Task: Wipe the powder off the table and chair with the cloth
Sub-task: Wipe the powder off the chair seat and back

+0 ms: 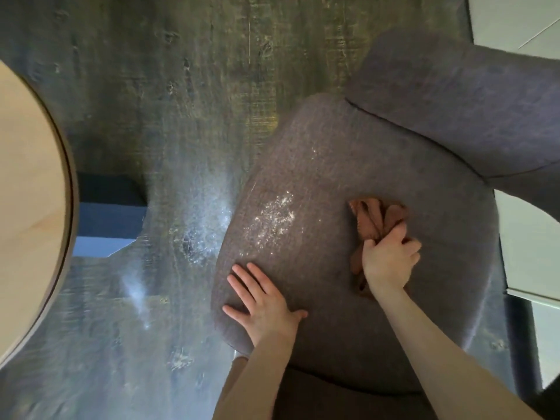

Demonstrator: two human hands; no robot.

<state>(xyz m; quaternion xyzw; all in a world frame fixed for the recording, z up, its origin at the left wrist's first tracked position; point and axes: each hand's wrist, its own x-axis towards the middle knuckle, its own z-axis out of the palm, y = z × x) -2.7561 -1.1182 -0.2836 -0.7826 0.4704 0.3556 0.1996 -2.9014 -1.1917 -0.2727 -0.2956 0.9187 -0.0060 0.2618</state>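
Looking straight down on the chair (pixel 378 313), a rounded grey upholstered seat with its backrest (pixel 454 110) rising at the upper right. The right hand (pixel 389 259) is closed in a fist around the cloth (pixel 375 219) — a bunched, rust-brown rag that spills out above the knuckles and also trails below the wrist, pressed onto the right half of the seat. The left hand (pixel 263 301) lies flat and open, fingers spread, palm down on the front-left edge of the cushion, gripping nothing.

Between the two hands and a little further up, the powder (pixel 274 216) shows as a white, scattered patch on the left-centre of the seat, with a fainter dusting above it. The cloth sits to the right of that patch, apart from it, not touching the white. The left hand's fingertips point up toward the lower fringe of the powder and stop short of it.

Off the chair, the dark patterned rug (pixel 169 116) carries pale dusty smears just left of the seat edge. At the far left, the curved rim of the light wooden table (pixel 33 189) fills the edge of view — its top looks bare in the part that shows
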